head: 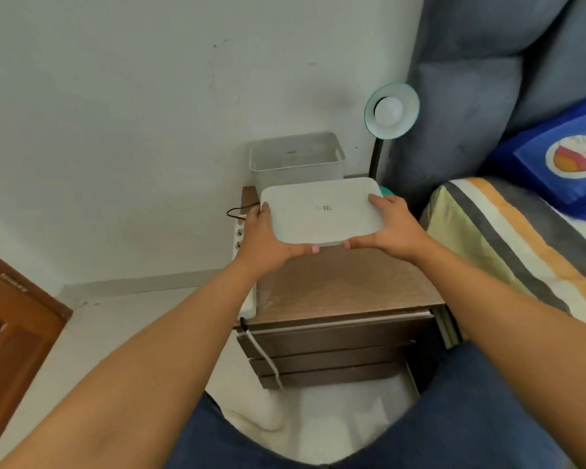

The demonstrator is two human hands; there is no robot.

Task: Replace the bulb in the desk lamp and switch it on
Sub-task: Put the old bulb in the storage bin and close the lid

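A desk lamp [374,157] with a teal shade and black gooseneck stands at the back right of the bedside table [345,286]. A round white bulb [389,111] sits in the shade, unlit. My left hand [268,240] and my right hand [388,228] hold a flat white lid [322,211] by its left and right edges, above the table. Behind the lid stands an open white storage box [296,160] against the wall; its inside is hidden from here.
A bed [521,238] with a striped cover and a blue cartoon pillow [569,157] lies to the right, with a grey padded headboard behind the lamp. A black cable [237,211] loops off the table's left side. A white cable hangs by the drawers [335,350]. A brown door stands lower left.
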